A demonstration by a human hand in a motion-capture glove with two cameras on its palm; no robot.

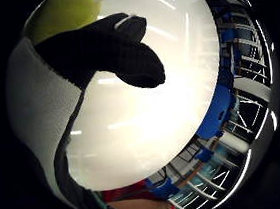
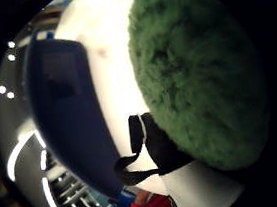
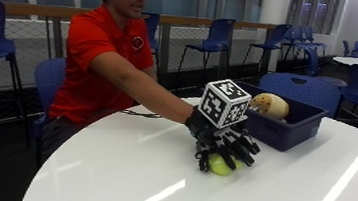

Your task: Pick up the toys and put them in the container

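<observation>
1. Nearest to the hand is the ball (image 3: pixel 220 165), a fuzzy yellow-green toy lying on the white table (image 3: pixel 124 175). The gloved right hand (image 3: pixel 225 143) comes down on it from above, fingers curled over its top and sides, so the ball sits right under the palm. It looks like a grasp being closed or just closed; whether the ball has left the table cannot be told.

2. From the palm itself, the ball (image 2: pixel 195 72) fills much of the thumb-side view, which fits a toy pressed close to the palm. On the little-finger side only an edge of the ball (image 1: pixel 65 12) shows past a black gloved finger (image 1: pixel 125 56), with bare table (image 1: pixel 146 119) beyond. That suggests the finger is wrapping round the ball's side to keep it from rolling.

3. Just beyond the hand, away from the person, stands the dark blue bin (image 3: pixel 290 125) on the same table. It is near but apart from the hand, so I judge the carry will be short: lift, move over the near wall, let go.

4. Inside the bin a tan, rounded toy (image 3: pixel 271 106) already rests against the far side, so part of the task appears done.

5. Farthest off, blue chairs (image 3: pixel 216 34) stand behind the table, clear of the work.
</observation>
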